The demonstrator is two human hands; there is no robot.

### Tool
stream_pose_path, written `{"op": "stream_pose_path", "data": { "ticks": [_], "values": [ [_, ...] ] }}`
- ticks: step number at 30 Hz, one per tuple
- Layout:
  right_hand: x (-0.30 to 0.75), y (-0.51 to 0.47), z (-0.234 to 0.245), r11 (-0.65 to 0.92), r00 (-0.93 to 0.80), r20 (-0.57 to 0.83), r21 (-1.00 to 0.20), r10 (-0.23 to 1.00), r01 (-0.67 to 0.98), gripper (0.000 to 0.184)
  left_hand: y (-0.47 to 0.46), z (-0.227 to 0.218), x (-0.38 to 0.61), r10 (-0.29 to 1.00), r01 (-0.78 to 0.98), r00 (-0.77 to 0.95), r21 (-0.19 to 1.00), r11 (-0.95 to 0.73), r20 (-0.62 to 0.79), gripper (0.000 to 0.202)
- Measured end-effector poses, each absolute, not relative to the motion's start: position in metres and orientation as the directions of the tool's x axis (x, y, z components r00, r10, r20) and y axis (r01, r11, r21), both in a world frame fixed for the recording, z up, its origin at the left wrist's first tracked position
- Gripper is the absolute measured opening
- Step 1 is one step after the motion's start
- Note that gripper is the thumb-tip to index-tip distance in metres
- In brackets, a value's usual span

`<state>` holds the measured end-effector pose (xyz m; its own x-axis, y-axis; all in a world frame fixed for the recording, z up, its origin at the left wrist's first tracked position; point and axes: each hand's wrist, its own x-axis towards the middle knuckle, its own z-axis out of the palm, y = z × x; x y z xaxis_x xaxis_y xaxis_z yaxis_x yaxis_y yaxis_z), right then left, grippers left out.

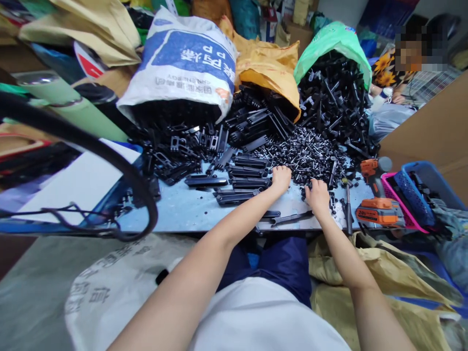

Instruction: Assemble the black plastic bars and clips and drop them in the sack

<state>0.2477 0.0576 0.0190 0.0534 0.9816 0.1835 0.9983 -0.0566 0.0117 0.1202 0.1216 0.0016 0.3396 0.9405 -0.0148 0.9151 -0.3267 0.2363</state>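
My left hand (281, 179) rests at the near edge of a heap of small dark pins with shiny shanks (307, 151), its fingers bent down together. Whatever they grip is hidden. To its right, my right hand (318, 197) has its fingers curled beside small black parts; what it may hold is too small to name. Left of my left hand lies a row of long black plastic pieces (248, 171). Another long black piece with a forked end (291, 218) lies at the table's front edge, between my forearms.
Sacks spill black parts: a white-blue sack (183, 58), an orange sack (270, 63) and a green sack (336, 41). At right are a hammer (348, 209), a cordless drill (378, 195) and baskets (420, 195). A black hose (146, 195) curves at left. Another person (391, 73) sits behind.
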Motion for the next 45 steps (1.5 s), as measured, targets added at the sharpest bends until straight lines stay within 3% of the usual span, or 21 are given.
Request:
{"op": "stream_pose_path", "data": {
  "ticks": [2, 6, 11, 14, 19, 21, 24, 26, 29, 32, 35, 41, 45],
  "values": [
    [0.241, 0.072, 0.022, -0.092, 0.089, 0.108, 0.029, 0.990, 0.995, 0.029, 0.123, 0.000, 0.120, 0.954, 0.931, 0.296, 0.235, -0.278, -0.048, 0.036],
    [0.228, 0.091, 0.024, -0.012, 0.017, -0.043, 0.115, 0.999, 0.993, 0.024, 0.127, 0.002, 0.110, 0.933, 0.913, 0.351, 0.249, -0.323, -0.079, 0.031],
    [0.225, 0.097, 0.025, -0.046, 0.048, -0.016, 0.114, 0.999, 0.992, 0.025, 0.125, 0.013, 0.095, 0.926, 0.900, 0.375, 0.259, -0.350, -0.051, 0.033],
    [0.231, 0.096, 0.026, -0.021, 0.023, 0.042, -0.045, 0.999, 0.999, 0.024, 0.120, 0.026, 0.088, 0.932, 0.892, 0.361, 0.284, -0.350, 0.015, 0.031],
    [0.234, 0.072, 0.028, 0.205, -0.159, 0.131, -0.510, 0.978, 0.835, 0.016, 0.087, 0.040, 0.048, 0.933, 0.844, 0.359, 0.420, -0.333, 0.019, 0.024],
    [0.229, 0.054, 0.028, 0.270, -0.265, 0.106, -0.631, 0.959, 0.727, 0.011, 0.064, 0.039, 0.022, 0.952, 0.861, 0.306, 0.434, -0.267, -0.023, 0.024],
    [0.218, 0.032, 0.031, 0.218, -0.360, -0.056, -0.705, 0.931, 0.675, 0.006, 0.030, 0.034, -0.012, 0.958, 0.920, 0.224, 0.363, -0.148, -0.177, 0.024],
    [0.210, 0.025, 0.036, 0.206, -0.381, -0.143, -0.646, 0.913, 0.736, 0.003, 0.014, 0.030, -0.027, 0.935, 0.942, 0.211, 0.316, -0.116, -0.284, 0.023],
    [0.197, 0.022, 0.045, 0.331, -0.437, -0.180, -0.426, 0.881, 0.842, 0.003, 0.003, 0.028, -0.035, 0.896, 0.946, 0.224, 0.306, -0.106, -0.384, 0.021],
    [0.185, 0.020, 0.053, 0.495, -0.541, -0.236, -0.228, 0.807, 0.838, 0.009, 0.003, 0.030, -0.031, 0.887, 0.953, 0.238, 0.273, -0.133, -0.395, 0.023],
    [0.178, 0.016, 0.054, 0.568, -0.579, -0.265, -0.124, 0.771, 0.814, 0.012, 0.006, 0.036, -0.021, 0.875, 0.954, 0.285, 0.201, -0.221, -0.391, 0.025],
    [0.189, 0.013, 0.042, 0.602, -0.625, -0.128, -0.180, 0.770, 0.778, 0.010, 0.016, 0.052, -0.010, 0.776, 0.884, 0.461, 0.146, -0.444, -0.431, 0.035],
    [0.199, 0.014, 0.031, 0.638, -0.659, 0.014, -0.263, 0.752, 0.724, 0.011, 0.026, 0.050, -0.015, 0.749, 0.882, 0.470, 0.216, -0.419, -0.467, 0.031]
  ]
}}
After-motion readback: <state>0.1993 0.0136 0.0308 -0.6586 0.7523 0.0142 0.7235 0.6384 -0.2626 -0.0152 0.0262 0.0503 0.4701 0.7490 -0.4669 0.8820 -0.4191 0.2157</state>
